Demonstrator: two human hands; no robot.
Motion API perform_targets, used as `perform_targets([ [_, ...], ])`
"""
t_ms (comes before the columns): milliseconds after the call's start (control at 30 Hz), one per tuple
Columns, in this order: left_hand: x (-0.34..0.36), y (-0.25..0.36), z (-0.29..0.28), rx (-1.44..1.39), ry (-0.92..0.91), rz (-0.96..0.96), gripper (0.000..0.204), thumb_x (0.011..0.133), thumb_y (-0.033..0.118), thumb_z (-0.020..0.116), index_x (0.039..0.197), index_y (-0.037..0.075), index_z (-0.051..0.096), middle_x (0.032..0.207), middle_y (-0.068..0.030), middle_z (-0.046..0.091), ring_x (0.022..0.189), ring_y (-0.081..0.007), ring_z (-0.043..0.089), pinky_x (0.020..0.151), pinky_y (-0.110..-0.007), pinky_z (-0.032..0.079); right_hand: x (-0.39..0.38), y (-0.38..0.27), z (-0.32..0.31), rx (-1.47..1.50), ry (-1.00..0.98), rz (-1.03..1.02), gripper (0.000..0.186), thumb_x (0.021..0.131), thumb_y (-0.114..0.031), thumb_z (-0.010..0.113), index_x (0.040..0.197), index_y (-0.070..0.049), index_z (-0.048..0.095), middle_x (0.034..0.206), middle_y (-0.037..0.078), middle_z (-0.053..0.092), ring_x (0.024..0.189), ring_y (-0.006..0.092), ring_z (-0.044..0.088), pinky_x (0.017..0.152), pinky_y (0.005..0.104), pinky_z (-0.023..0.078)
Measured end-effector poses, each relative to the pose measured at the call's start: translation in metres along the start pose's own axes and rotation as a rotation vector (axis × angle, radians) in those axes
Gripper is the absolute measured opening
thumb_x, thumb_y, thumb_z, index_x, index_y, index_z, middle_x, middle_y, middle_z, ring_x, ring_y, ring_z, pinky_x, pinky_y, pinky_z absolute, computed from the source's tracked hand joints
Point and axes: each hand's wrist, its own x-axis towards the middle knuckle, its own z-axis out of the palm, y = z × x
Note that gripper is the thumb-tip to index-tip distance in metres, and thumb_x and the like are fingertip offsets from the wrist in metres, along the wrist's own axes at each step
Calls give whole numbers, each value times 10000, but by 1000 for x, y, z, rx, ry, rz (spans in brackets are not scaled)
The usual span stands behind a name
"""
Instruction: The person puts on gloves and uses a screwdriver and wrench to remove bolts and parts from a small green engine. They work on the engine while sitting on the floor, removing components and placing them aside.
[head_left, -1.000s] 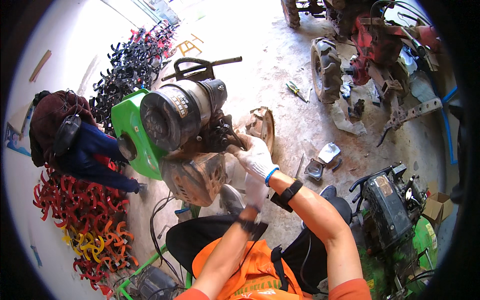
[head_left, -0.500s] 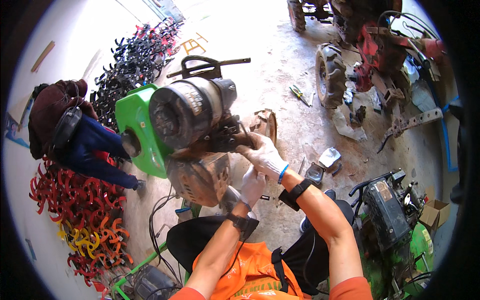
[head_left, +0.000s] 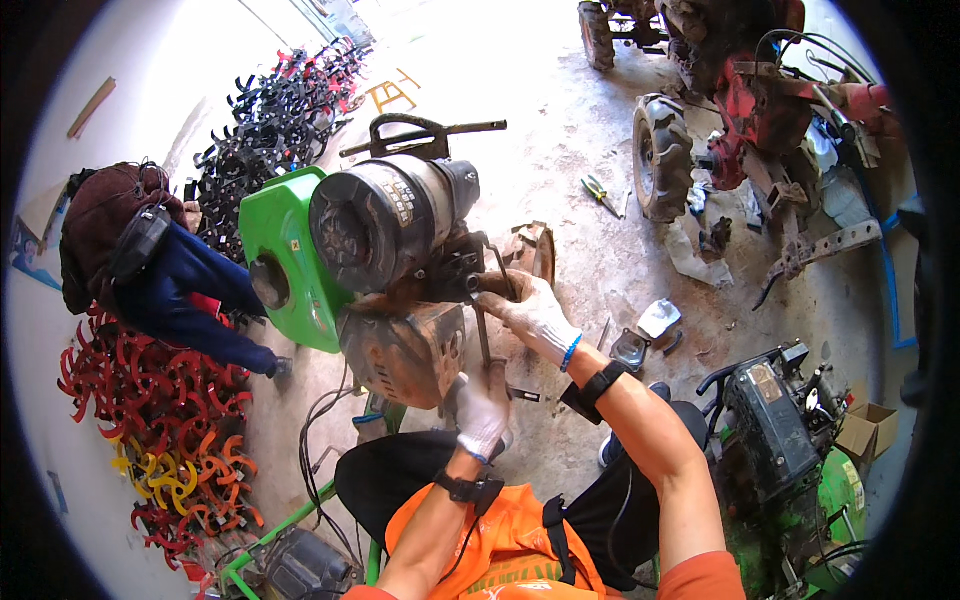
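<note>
A rusty, dirty engine [head_left: 405,290] with a green cover [head_left: 285,262] is gripped by both gloved hands, fingers clamped: left hand [head_left: 482,412] low, right hand [head_left: 530,312] higher. Pliers [head_left: 600,192] lie on the floor [head_left: 560,130] nearby.

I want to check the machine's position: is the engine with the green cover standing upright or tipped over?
Tipped over. The engine lies on its side, its round end and green cover facing up toward the camera; both gloved hands, left and right, touch it.

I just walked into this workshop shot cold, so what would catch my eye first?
The engine with its bright green cover sits dead centre, over a rusty housing. Both gloved hands work at it: the right hand reaches its side, the left hand is just below. At the far left, red and yellow curved blades lie piled on the floor.
</note>
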Motion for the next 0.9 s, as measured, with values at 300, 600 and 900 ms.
perform_targets([
  [300,-26,20,-64,204,118,240,436,1153,370,566,1248,-14,749,1067,-256,782,984,-421,753,877,-474,569,-5,-4,18,-57,71,27,351,1046,-105,757,1359,50,717,1257,116,788,1143,158,719,1046,318,568],
  [600,44,-33,53,-262,18,138,284,1089,237,581,1076,-9,722,989,-217,769,821,-364,746,779,-482,564,2,8,12,-90,89,-22,369,1016,-101,765,1350,50,717,1238,154,799,1135,196,735,1021,334,573],
  [900,33,-11,51,-607,-241,20,258,1164,288,613,1122,44,686,867,-32,709,688,-130,633,618,-294,515,-5,-23,-1,-167,-62,-54,432,1025,-129,777,1416,40,705,1273,140,794,1149,192,744,1059,345,579],
])
